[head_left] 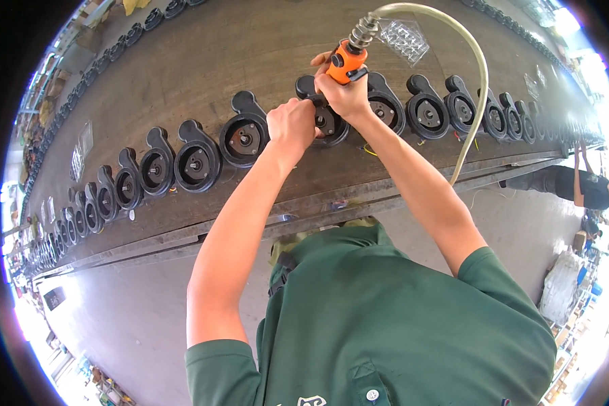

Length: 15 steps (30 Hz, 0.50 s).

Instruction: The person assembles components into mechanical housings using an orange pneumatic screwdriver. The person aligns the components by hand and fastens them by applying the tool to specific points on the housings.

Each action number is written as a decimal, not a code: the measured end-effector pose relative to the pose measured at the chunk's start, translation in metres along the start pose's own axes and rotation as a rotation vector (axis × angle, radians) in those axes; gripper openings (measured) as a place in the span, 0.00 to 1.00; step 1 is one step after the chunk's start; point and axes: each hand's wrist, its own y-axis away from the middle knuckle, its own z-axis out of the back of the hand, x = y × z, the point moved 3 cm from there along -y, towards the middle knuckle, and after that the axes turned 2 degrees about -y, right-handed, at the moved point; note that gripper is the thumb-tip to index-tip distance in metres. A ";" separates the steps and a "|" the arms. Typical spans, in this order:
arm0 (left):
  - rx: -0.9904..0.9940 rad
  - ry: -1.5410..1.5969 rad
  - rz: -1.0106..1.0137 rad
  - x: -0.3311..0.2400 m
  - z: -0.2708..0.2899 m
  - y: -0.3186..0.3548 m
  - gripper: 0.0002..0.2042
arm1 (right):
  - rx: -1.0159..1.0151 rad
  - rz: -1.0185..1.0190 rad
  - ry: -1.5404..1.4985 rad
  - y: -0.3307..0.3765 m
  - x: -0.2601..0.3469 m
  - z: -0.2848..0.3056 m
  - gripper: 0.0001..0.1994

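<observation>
My right hand [345,98] is wrapped round an orange air tool [347,62], whose metal fitting joins a pale hose at the top. Under both hands lies a round black housing [331,128] with a metal plate and a shaft in its middle; the hands partly cover it. At the housing's left side, my left hand [292,125] is closed, its fingers bent round a small dark part [317,100] that I cannot make out. Another black housing [244,140] sits just left of it, and one more [386,111] lies close on the right.
Several like housings stand in a row along the near edge of the long brown table [203,61]. A clear plastic tray [404,42] lies beyond the hands. The pale hose [482,74] loops down on the right. A person [585,186] is at the far right.
</observation>
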 end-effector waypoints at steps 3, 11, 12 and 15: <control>0.005 -0.002 0.014 0.000 -0.001 0.000 0.17 | -0.029 -0.043 -0.032 0.007 0.008 0.003 0.09; -0.033 0.024 0.013 0.003 -0.005 0.001 0.18 | -0.087 -0.156 -0.128 0.045 0.028 0.015 0.11; -0.026 0.024 0.020 0.003 -0.006 0.001 0.19 | -0.093 -0.163 -0.155 0.046 0.028 0.015 0.10; -0.033 0.035 0.026 0.004 -0.007 0.001 0.18 | -0.114 -0.170 -0.184 0.045 0.027 0.013 0.10</control>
